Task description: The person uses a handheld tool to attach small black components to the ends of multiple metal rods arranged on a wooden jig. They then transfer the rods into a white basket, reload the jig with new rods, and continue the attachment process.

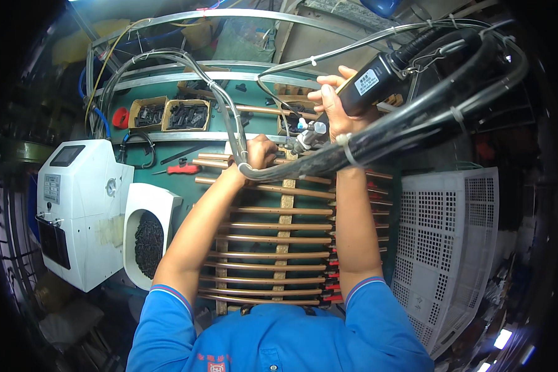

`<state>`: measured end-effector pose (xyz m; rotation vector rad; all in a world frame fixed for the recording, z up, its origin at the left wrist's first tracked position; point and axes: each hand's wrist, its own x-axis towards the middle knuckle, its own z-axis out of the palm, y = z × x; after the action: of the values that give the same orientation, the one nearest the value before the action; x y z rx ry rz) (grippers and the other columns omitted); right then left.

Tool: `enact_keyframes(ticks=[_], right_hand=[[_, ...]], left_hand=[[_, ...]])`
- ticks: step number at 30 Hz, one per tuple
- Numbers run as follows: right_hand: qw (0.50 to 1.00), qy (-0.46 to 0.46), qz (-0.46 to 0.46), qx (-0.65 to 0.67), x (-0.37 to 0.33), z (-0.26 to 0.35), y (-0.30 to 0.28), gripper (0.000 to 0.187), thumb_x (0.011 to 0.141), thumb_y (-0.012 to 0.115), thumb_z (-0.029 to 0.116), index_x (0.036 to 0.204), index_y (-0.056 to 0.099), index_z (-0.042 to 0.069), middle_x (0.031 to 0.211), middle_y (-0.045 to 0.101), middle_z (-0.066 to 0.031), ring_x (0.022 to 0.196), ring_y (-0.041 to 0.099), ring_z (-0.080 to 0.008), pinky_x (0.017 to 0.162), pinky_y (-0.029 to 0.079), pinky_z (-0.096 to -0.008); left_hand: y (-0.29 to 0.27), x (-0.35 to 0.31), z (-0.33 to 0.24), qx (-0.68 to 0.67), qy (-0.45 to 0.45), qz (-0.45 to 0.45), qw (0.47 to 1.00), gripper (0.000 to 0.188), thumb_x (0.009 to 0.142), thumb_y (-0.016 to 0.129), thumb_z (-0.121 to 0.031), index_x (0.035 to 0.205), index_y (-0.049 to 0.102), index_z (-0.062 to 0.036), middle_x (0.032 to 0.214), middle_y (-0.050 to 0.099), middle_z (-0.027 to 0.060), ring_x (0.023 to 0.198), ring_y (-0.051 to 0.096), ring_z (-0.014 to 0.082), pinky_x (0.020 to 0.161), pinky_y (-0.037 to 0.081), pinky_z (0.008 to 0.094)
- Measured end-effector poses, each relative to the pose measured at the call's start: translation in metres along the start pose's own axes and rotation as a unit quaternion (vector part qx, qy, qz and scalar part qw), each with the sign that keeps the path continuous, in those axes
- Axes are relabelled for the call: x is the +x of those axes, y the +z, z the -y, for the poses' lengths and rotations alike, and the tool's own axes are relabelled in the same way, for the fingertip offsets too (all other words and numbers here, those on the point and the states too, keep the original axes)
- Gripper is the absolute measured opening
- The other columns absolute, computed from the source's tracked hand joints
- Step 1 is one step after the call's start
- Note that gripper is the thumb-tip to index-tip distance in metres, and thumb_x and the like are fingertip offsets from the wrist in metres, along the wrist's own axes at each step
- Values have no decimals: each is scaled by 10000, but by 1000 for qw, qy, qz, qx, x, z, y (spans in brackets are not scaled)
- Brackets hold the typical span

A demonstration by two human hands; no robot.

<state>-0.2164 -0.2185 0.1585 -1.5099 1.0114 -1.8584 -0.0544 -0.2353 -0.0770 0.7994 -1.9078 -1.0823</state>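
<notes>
My right hand (342, 111) is wrapped round a black handheld power screwdriver (369, 84) with a white label. The tool slants down to the left, and its metal nose (307, 137) sits near the far end of the row of rods. Just left of that nose, my left hand (260, 152) is closed with its fingers curled downward at the far rods; what they grip is hidden. Several copper-coloured rods (273, 239) lie side by side across speckled wooden strips (281, 253). Red and black pieces (332, 286) show at their right ends, partly behind my right forearm.
A thick black hose bundle (390, 139) loops over both forearms. On the left stand a white machine (84, 211) and a white bin of small dark parts (147, 245). Cardboard boxes of black parts (189, 115), a red-handled screwdriver (183, 168) and a white perforated crate (431, 248) surround the work.
</notes>
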Motion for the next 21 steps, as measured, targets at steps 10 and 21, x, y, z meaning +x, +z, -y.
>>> enact_keyframes(ticks=[10, 21], right_hand=[[996, 53, -70, 21, -10, 25, 19, 326, 835, 578, -21, 1147, 501, -78, 917, 653, -174, 684, 652, -178, 579, 511, -240], [994, 54, -91, -3, -15, 25, 29, 277, 834, 565, -32, 1104, 518, -69, 897, 663, -159, 645, 658, -173, 539, 503, -226]], left_hand=[[-25, 0, -72, -2, -149, 72, 986, 177, 727, 728, -49, 900, 695, -67, 926, 629, 138, 818, 650, 295, 729, 543, 359], [-31, 6, -105, 96, -131, 47, 986, 157, 665, 747, -9, 799, 670, -38, 851, 607, 131, 738, 645, 304, 672, 546, 379]])
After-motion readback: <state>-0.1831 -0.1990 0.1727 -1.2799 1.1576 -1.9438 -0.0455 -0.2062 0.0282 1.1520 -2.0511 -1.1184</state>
